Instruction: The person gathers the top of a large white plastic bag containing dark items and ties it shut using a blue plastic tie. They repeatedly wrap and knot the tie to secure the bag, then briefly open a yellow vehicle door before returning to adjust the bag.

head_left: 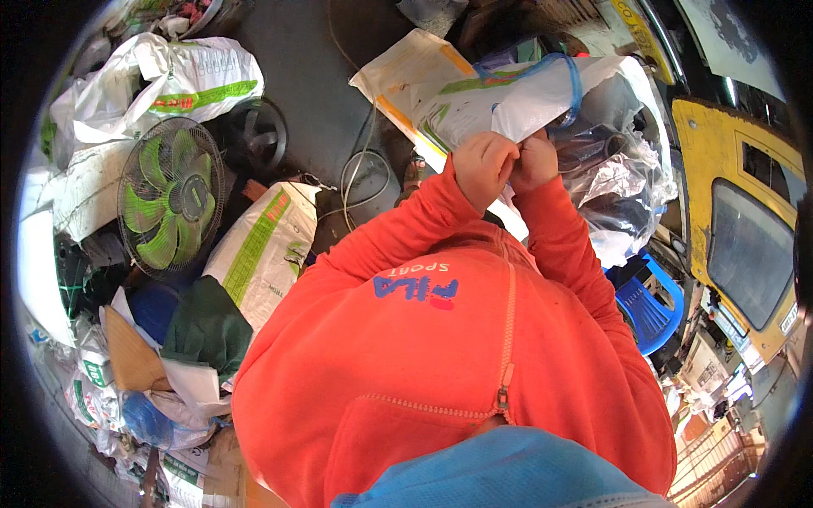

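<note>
Your left hand (483, 165) and right hand (535, 159) pinch closed on the near edge of the white sack (508, 106) at far centre; keep both grips tight and together; blue cord (566, 68) loops just beyond.

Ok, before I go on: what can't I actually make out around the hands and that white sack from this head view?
- Left hand and right hand: fingertips curl under at the white sack edge; what they pinch is hidden.
- Sack contents: covered by its own fabric.
- Clear plastic bag: contents blurred by crinkled film.
- Blue plastic chair: partly behind the orange sleeve.
</note>
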Demonstrator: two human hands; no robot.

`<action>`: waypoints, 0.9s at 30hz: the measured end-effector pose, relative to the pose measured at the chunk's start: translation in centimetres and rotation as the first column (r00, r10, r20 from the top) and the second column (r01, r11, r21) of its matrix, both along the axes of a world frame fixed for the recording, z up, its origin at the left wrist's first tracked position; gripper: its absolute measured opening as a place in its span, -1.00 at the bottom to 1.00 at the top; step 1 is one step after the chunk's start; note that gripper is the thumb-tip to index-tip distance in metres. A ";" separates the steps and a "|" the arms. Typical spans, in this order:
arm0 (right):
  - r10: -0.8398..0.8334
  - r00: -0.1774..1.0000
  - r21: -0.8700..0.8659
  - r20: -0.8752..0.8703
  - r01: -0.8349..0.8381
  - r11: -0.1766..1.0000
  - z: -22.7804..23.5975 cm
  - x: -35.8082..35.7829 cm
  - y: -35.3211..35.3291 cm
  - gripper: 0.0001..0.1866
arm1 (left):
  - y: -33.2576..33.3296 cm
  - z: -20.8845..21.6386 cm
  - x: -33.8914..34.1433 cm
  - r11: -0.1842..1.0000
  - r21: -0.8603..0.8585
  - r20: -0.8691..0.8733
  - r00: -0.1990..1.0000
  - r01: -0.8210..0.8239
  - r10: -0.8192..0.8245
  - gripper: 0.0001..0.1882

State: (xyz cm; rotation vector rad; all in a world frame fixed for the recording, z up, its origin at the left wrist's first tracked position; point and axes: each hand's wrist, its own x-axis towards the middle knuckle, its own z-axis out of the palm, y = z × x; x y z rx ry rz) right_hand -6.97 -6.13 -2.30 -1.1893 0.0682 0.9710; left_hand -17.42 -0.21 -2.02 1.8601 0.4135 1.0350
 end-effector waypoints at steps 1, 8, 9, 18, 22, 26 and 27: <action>0.020 0.997 0.013 -0.071 -0.019 1.000 0.0 0.1 -0.1 -0.56 | -0.2 -0.2 -0.1 0.999 -0.031 -0.002 1.000 0.024 -0.025 -0.84; 0.021 0.975 -0.052 -0.220 -0.034 0.998 1.2 0.8 0.3 -0.64 | 3.2 -1.1 -0.3 0.402 -0.903 0.130 0.988 0.154 -0.087 -0.84; -0.007 0.975 -0.022 -0.221 0.003 1.000 1.6 0.8 0.6 -0.64 | 4.7 -1.6 0.1 0.400 -0.911 0.009 0.975 0.098 -0.220 -0.78; 0.448 0.565 -0.548 0.693 0.010 0.836 4.4 -1.6 1.5 -0.59 | 8.2 -4.9 3.0 0.225 -0.967 -0.027 0.825 0.123 -0.565 -0.64; 0.739 0.259 -0.773 0.622 0.049 0.633 5.7 -1.7 0.6 -0.73 | 8.2 -4.8 2.8 0.126 -0.987 0.028 0.893 0.095 -0.450 -0.71; 0.707 -0.176 -0.683 0.684 0.184 0.707 6.4 -1.2 -0.1 -0.80 | 8.6 -5.9 2.4 -0.228 -0.927 0.336 0.929 0.297 -0.157 -0.76; 0.716 -0.170 -0.693 0.677 0.180 0.698 6.4 -1.1 -0.2 -0.81 | 9.1 -6.2 2.1 -0.297 -0.856 0.468 0.879 0.423 -0.095 -0.78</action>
